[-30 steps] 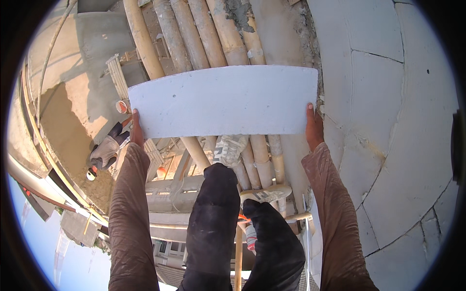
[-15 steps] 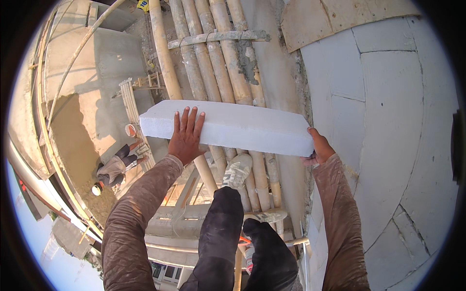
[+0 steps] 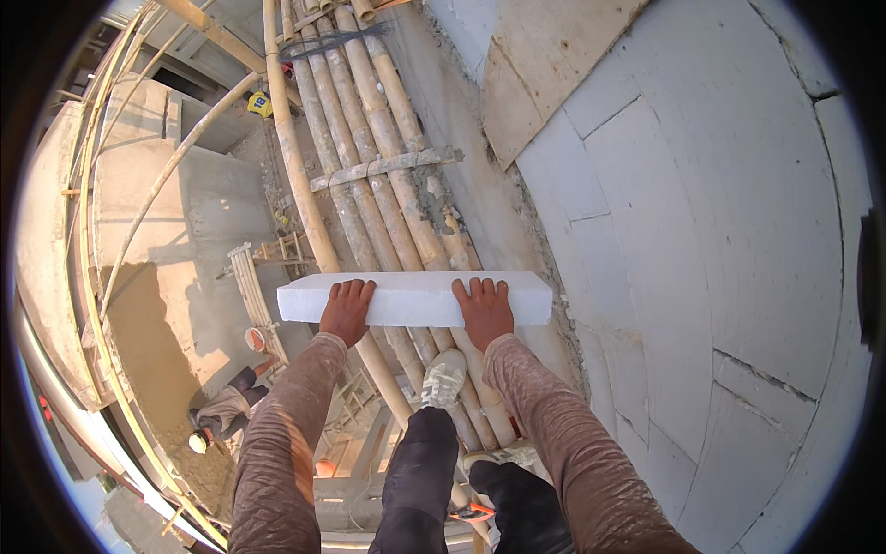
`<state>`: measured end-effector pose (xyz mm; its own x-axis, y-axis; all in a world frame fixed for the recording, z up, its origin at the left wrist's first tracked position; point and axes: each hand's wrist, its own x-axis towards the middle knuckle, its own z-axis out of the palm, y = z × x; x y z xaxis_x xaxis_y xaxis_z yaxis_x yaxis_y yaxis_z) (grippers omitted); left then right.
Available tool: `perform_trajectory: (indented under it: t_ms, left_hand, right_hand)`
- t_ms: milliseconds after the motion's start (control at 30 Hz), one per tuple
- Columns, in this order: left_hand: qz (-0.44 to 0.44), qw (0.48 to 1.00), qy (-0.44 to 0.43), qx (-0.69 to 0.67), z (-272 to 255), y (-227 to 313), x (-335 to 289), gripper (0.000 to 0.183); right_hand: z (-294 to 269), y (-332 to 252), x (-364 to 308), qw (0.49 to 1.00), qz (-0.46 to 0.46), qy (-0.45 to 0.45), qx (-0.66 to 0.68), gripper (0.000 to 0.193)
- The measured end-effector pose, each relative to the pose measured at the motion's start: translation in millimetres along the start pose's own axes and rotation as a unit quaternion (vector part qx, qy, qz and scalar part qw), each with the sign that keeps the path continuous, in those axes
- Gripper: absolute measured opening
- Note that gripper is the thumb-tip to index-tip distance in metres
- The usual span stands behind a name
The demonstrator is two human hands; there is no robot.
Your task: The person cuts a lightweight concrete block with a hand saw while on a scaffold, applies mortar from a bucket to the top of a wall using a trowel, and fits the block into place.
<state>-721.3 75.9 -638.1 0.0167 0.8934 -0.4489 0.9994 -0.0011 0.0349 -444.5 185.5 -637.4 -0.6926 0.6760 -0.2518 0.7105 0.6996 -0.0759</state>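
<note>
- Head view: a long white block (image 3: 415,303) lies level in both hands, in front of the body and above the bamboo poles (image 3: 346,138); whether it touches them, I cannot tell
- The left hand (image 3: 344,314) is clamped on the block left of its middle, fingers over the upper side, thumb hidden
- The right hand (image 3: 485,314) is clamped on it right of the middle in the same way, the two hands well apart
- The block's right end is near the pale grey wall (image 3: 683,231), which has dark joints
- A brown board (image 3: 563,65) lies against the wall's upper part
- A crosspiece (image 3: 388,169) lies over the poles beyond the block
- A pale shoe (image 3: 443,379) stands on the poles, on the near side of the block
- Lower left, a co-worker (image 3: 226,411) in a light helmet is near a small bucket (image 3: 255,339)
</note>
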Motion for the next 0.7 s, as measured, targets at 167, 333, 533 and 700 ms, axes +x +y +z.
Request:
perform_trajectory:
  t_ms: [167,333,533,700]
  left_hand:
    - [0.086,0.993,-0.079,0.006,-46.2,49.2,-46.9,0.077]
    - [0.218,0.968,-0.121,0.035,-128.0,108.8,-99.1,0.078]
    - [0.362,0.923,-0.119,0.047,-263.6,183.6,-152.6,0.078]
    - [0.466,0.87,-0.132,0.097,-391.7,263.0,-187.8,0.083]
  right_hand:
    - [-34.6,0.3,-103.7,0.992,0.05,-0.067,0.097,0.047]
    - [-128.8,-5.8,-232.3,0.964,0.143,-0.149,0.169,0.076]
    - [-248.8,-16.5,-375.4,0.939,0.242,-0.123,0.21,0.082]
    - [-368.5,-21.6,-472.5,0.921,0.326,-0.078,0.2,0.084]
